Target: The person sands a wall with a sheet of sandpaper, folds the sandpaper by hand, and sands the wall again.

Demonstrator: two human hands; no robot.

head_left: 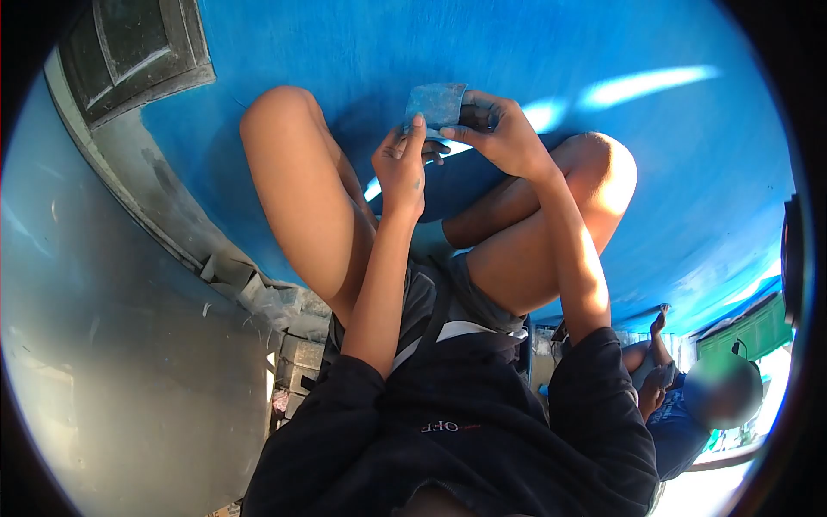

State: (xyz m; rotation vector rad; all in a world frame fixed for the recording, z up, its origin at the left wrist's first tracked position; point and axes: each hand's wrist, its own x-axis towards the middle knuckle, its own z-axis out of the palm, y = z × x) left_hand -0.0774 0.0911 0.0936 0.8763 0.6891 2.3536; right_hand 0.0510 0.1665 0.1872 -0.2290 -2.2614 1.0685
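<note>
A small, worn, blue-grey square of sandpaper (435,103) is held up between both hands, in front of the blue wall. My left hand (401,172) pinches its lower left edge, thumb on the near face and fingers behind. At the right edge, my right hand (506,138) grips the same piece, its thumb near the lower corner and its fingers curled by the side. The fingertips behind the sheet are partly hidden. Dark and bluish smudges show on the fingers.
My bent knees (289,116) rise on both sides of the hands, close to the blue wall (327,43). A dark panelled door (142,52) is at upper left, a grey sheet surface (129,345) at left. Another person (676,431) sits at lower right. Grey blocks (301,353) lie beside me.
</note>
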